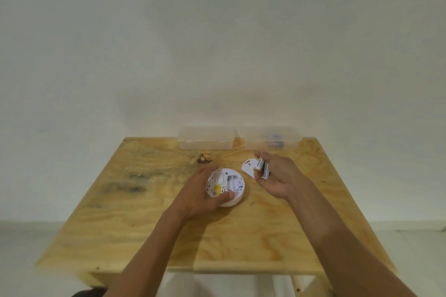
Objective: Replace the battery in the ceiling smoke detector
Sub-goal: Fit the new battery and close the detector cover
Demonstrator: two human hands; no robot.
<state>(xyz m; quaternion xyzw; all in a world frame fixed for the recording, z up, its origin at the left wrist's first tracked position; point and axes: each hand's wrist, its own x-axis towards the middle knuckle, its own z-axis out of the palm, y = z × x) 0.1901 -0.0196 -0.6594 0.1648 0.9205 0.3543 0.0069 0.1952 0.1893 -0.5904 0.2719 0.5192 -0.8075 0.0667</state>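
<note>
A round white smoke detector (pixel 228 185) lies back-side up on the wooden table (pixel 144 224), its open compartment showing. My left hand (pixel 201 196) grips it from the left, thumb on the near rim. My right hand (pixel 277 176) hovers to the right, palm up, holding two white cylindrical batteries (pixel 261 167). A white cover plate (pixel 248 167) lies on the table beside that hand, partly hidden by the fingers.
Two clear plastic boxes stand at the table's far edge: one (pixel 206 138) in the middle, another (pixel 272 138) at the right with blue items inside. A dark knot (pixel 204 158) marks the wood. A plain wall rises behind.
</note>
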